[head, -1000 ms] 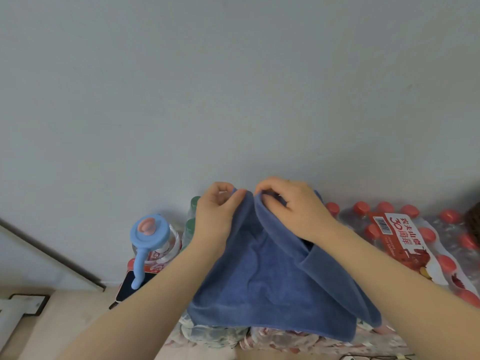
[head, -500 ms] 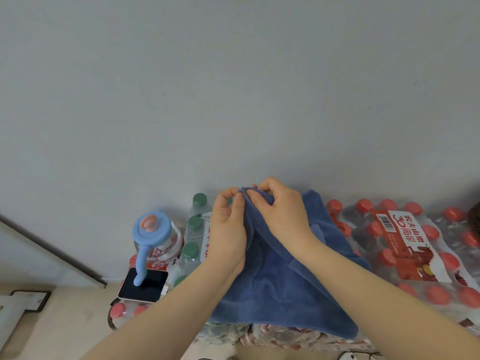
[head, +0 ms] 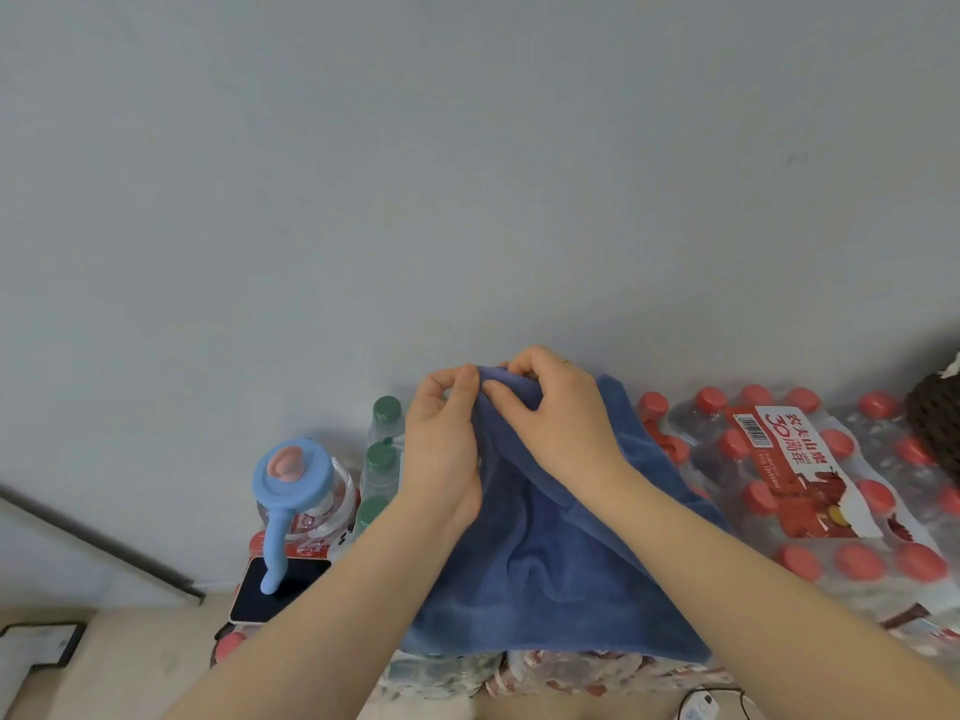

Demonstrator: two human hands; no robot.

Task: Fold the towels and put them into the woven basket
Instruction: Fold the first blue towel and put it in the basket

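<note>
In front of the grey wall (head: 467,174), above the shrink-wrapped packs of bottles, you hold the blue towel (head: 550,563) with both hands at its far, upper edge. Your left hand (head: 441,449) has its thumb and first fingers (head: 465,379) curled together and pinching the edge of the cloth; your right hand (head: 561,423) is just beside it, almost touching, and its fingers (head: 519,363) are also bent around a small fold of the same edge. From this pinched point the towel hangs and spreads toward you, so its long axis runs from the wall side down to your body, with the narrow gathered end pointing away from you and the wide lower hem (head: 545,644) lying across, near the bottom of the view. The right side of the towel is folded over under your right forearm. The lower part rests on the pack of red-capped bottles (head: 852,511), which carries a red and white label (head: 795,459). To the left stand green-capped bottles (head: 387,410), a clear jug with a light blue lid (head: 293,478), and a dark phone (head: 278,589) under the blue handle. At the far right edge you see a part of a dark woven basket (head: 935,428), well apart from the towel.
</note>
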